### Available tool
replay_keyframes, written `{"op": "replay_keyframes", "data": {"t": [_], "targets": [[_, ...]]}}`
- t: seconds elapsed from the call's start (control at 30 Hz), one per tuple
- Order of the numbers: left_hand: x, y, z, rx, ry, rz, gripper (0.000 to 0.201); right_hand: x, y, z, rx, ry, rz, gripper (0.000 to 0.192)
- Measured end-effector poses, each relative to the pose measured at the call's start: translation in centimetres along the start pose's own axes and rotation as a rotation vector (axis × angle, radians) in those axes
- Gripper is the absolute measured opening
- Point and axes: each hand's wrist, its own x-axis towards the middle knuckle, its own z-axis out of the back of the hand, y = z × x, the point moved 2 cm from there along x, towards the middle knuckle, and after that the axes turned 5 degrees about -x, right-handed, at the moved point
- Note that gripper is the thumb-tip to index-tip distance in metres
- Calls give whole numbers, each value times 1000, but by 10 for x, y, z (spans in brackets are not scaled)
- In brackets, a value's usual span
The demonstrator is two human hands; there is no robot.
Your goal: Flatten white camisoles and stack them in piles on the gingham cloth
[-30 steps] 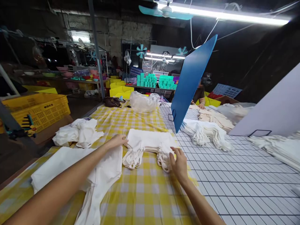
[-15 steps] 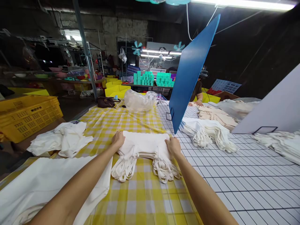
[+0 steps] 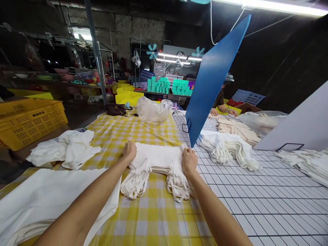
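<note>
Stacked white tote bags (image 3: 157,158) lie between my two hands on the yellow checked tablecloth (image 3: 153,218), handles trailing toward me. My left hand (image 3: 129,150) rests curled on the stack's left edge; my right hand (image 3: 189,160) presses its right edge, fingers bent over the cloth. Whether either hand is pinching fabric, I cannot tell. Left of my left arm lies a flat white cloth sheet (image 3: 48,198), with a crumpled white pile (image 3: 65,148) beyond it. Right of the stack stands a tilted blue board (image 3: 212,82) over another heap of white bags (image 3: 225,148) on gridded table covering (image 3: 269,198). A co-worker's hand (image 3: 214,111) shows behind the board.
</note>
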Motion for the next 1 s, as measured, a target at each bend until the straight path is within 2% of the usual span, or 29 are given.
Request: {"op": "replay_keyframes", "data": {"t": [0.23, 0.33, 0.5, 0.6, 0.67, 0.77, 0.87, 1.0], "targets": [[1, 0, -1, -78, -66, -48, 26, -1, 4, 1, -11, -20, 26, 39], [3, 2, -3, -122, -91, -23, 23, -1, 5, 1, 17, -25, 31, 37], [15, 7, -7, -209, -94, 31, 7, 4, 1, -4, 129, -22, 9, 23], [16, 6, -6, -259, -127, 26, 6, 7, -4, -6, 235, -22, -51, 14], [13, 2, -1, -288, -150, 21, 8, 9, -8, -2, 319, -41, -92, 16], [3, -8, 14, -383, -185, -7, 7, 10, -13, 17, 447, -98, -133, 22], [-13, -19, 40, -515, -271, -60, 4, 6, -19, 52, 571, -183, -145, 24], [-47, -27, 83, -592, -406, -189, 7, -17, -30, 110, 1029, -300, -117, 27]]}}
